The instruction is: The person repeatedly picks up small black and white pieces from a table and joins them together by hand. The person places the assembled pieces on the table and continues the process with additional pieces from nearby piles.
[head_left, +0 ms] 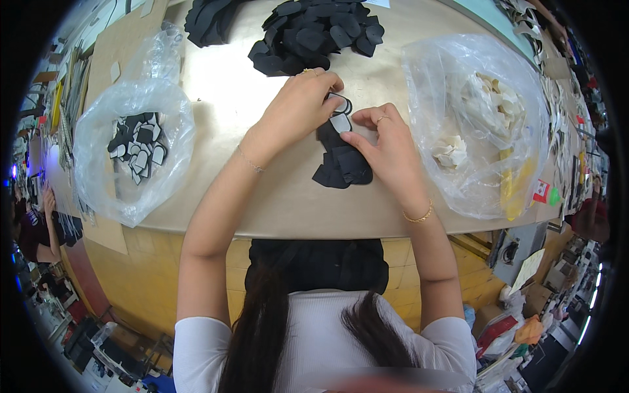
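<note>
Just in front of me lies a short overlapping row of flat black pieces (347, 165) with rounded ends. At its far end, two carry a white rounded patch (341, 123). My left hand (295, 105) is closed over the farthest patched piece, thumb and fingertips at its edge. From the right, my right hand (390, 147) touches the nearer patched piece, its thumb and index finger closed in a loose pinch at the side. The undersides of the pieces are hidden.
A heap of black pieces (314, 33) lies at the far side, beside a neat black stack (211, 23). At left, a clear plastic bag (95, 167) holds black-and-white pieces. Another clear bag (426, 72) at right contains cream scraps (488, 108). The table edge (295, 234) runs near my body.
</note>
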`<state>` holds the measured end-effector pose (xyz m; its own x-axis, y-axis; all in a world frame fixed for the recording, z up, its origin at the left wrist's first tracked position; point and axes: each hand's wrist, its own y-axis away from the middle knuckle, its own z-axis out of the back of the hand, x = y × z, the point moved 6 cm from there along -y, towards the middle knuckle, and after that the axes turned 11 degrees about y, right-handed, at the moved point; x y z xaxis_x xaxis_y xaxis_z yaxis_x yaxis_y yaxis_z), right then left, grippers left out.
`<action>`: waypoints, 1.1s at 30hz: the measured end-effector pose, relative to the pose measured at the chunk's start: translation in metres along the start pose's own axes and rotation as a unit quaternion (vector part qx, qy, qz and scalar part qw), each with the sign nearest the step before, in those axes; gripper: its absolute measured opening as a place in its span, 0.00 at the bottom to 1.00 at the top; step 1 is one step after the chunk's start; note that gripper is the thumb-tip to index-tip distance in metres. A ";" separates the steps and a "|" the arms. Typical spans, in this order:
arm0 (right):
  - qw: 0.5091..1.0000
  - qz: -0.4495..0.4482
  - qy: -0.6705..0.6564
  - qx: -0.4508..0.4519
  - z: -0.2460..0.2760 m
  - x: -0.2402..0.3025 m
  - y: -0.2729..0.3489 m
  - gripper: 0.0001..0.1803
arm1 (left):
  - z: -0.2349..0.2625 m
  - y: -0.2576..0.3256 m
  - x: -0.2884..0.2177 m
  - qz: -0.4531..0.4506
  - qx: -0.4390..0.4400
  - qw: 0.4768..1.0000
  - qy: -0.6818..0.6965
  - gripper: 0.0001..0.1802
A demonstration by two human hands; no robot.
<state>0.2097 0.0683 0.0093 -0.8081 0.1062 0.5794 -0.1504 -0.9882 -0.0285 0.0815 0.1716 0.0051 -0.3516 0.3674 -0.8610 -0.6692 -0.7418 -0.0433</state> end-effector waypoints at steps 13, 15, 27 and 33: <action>0.996 -0.079 0.021 0.023 -0.008 0.005 -0.005 0.14 | -0.004 -0.001 -0.002 0.039 0.031 0.999 -0.010 0.09; 0.997 -0.080 0.020 0.014 -0.010 0.007 -0.006 0.15 | -0.003 -0.001 -0.001 0.047 0.017 0.998 0.030 0.11; 0.995 -0.089 -0.042 -0.002 -0.017 -0.002 -0.009 0.10 | 0.008 0.028 0.021 0.213 -0.040 0.911 0.352 0.09; 0.998 -0.021 -0.049 -0.041 -0.009 0.011 -0.007 0.06 | 0.010 0.036 0.019 0.158 -0.096 0.914 0.361 0.08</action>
<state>0.1965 0.0779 0.0087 -0.7405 0.1323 0.6589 -0.2321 -0.9705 -0.0660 0.0439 0.1571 -0.0073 0.0624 -0.2977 -0.9526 -0.4574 -0.8569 0.2378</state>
